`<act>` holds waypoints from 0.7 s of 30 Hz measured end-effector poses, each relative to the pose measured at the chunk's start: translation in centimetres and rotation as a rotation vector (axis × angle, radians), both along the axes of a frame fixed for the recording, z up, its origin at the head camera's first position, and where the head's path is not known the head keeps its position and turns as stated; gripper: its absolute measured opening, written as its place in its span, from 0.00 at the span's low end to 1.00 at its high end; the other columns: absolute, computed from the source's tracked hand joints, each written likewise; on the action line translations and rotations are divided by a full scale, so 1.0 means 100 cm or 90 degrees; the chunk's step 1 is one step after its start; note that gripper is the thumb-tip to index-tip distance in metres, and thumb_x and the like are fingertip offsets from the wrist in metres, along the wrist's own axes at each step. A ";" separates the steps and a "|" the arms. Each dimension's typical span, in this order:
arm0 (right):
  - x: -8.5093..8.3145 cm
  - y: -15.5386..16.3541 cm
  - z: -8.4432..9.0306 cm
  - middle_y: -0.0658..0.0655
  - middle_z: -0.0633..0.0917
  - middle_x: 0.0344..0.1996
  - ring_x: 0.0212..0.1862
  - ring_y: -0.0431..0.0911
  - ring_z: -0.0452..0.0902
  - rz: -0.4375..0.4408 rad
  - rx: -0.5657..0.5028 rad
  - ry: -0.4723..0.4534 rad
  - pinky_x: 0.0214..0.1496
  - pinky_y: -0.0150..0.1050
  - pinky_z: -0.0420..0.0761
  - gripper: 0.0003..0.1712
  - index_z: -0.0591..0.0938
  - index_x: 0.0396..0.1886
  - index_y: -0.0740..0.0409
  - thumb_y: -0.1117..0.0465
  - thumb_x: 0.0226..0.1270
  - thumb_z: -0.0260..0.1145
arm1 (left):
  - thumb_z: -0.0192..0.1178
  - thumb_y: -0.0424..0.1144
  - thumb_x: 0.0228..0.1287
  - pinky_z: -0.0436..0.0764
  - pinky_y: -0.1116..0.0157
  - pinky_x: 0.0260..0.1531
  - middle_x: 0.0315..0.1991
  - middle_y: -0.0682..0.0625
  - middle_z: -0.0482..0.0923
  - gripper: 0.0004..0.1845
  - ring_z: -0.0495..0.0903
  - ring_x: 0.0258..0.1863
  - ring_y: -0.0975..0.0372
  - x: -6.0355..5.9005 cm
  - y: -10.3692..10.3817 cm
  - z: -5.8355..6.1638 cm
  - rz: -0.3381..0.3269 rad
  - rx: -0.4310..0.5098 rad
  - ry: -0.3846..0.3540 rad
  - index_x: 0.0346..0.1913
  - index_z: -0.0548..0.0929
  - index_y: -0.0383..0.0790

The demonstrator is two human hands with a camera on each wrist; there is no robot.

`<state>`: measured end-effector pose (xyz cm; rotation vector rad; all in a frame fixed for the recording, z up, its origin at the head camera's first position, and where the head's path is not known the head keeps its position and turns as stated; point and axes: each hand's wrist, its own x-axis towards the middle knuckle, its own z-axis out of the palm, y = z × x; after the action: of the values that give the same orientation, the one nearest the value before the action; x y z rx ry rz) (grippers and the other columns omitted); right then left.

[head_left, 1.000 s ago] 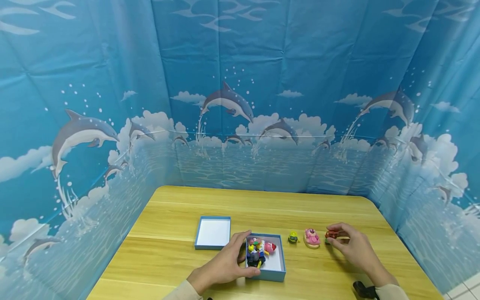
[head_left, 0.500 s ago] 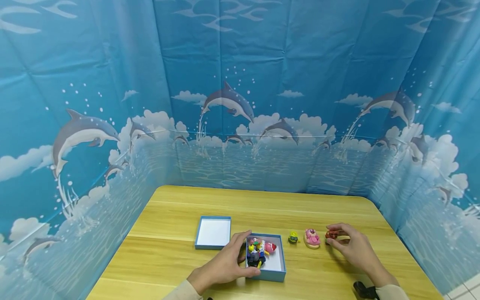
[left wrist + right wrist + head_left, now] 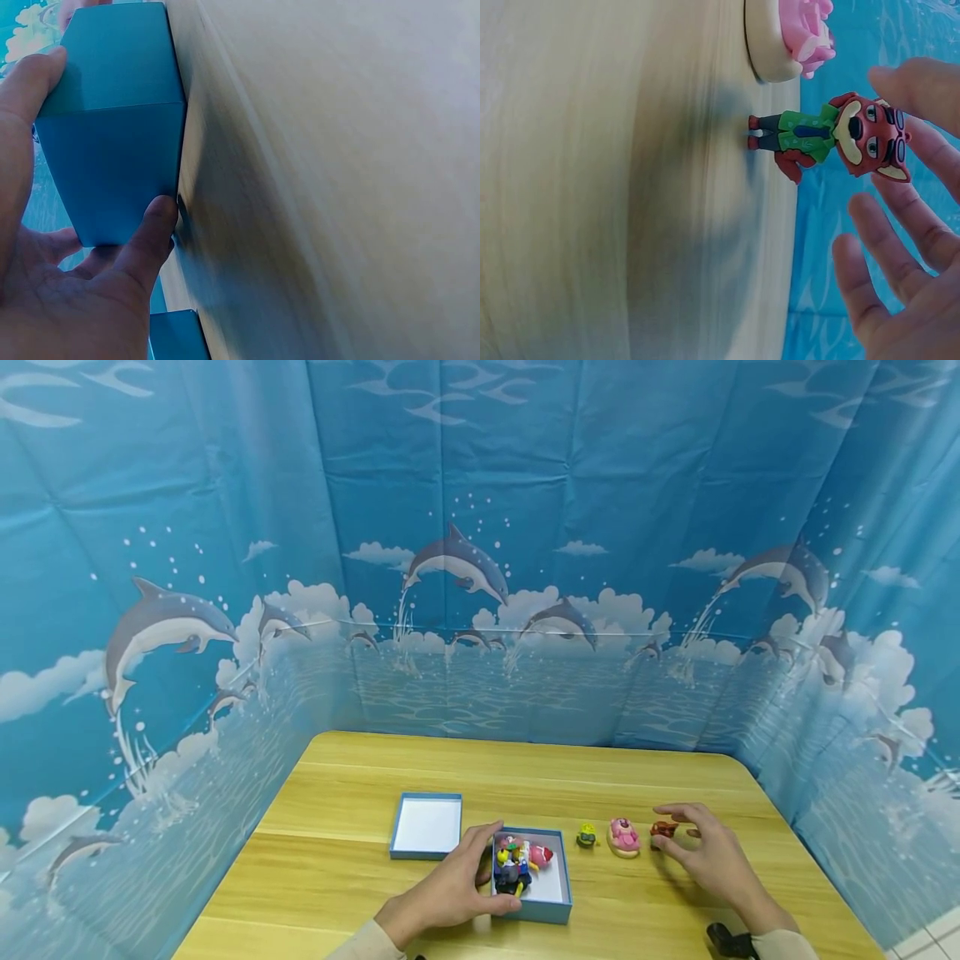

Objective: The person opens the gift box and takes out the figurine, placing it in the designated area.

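Currently, left hand (image 3: 457, 881): gripping the blue box (image 3: 543, 911) across its left side, thumb at the near corner, fingertips at the far one.
Right hand (image 3: 708, 853): fingers spread about the fox figure (image 3: 806, 135), not closed on it; I cannot tell whether a fingertip brushes its head.
Fox figure: upright between my right thumb and fingers, its feet on the table (image 3: 352, 835).
Pink figure (image 3: 624, 837): on the table, just left of my right thumb.
Yellow-green figure (image 3: 587, 836): beyond the pink one, between my two hands.
Figures in the box (image 3: 514, 866): several, heaped just right of my left palm; exact count not discernible.
Lid (image 3: 427, 825): off, inner face up, beyond my left knuckles.
Row outside the box: three placed, the fox standing unsupported, I judge.
Outstanding: the heap inside, unsorted; work part done, in my judgement.
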<state>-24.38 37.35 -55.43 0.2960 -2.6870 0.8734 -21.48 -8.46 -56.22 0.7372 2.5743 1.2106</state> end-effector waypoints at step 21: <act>0.002 -0.014 0.014 0.61 0.91 0.62 0.62 0.64 0.85 0.006 0.041 0.146 0.62 0.59 0.88 0.26 0.93 0.65 0.53 0.62 0.68 0.89 | 0.79 0.71 0.71 0.80 0.36 0.81 0.92 0.47 0.61 0.64 0.76 0.84 0.43 -0.001 0.000 0.001 0.003 -0.013 0.006 0.97 0.54 0.55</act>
<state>-24.20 35.96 -54.03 0.3980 -2.5053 0.7105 -21.61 -8.46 -56.15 0.7348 2.5946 1.1828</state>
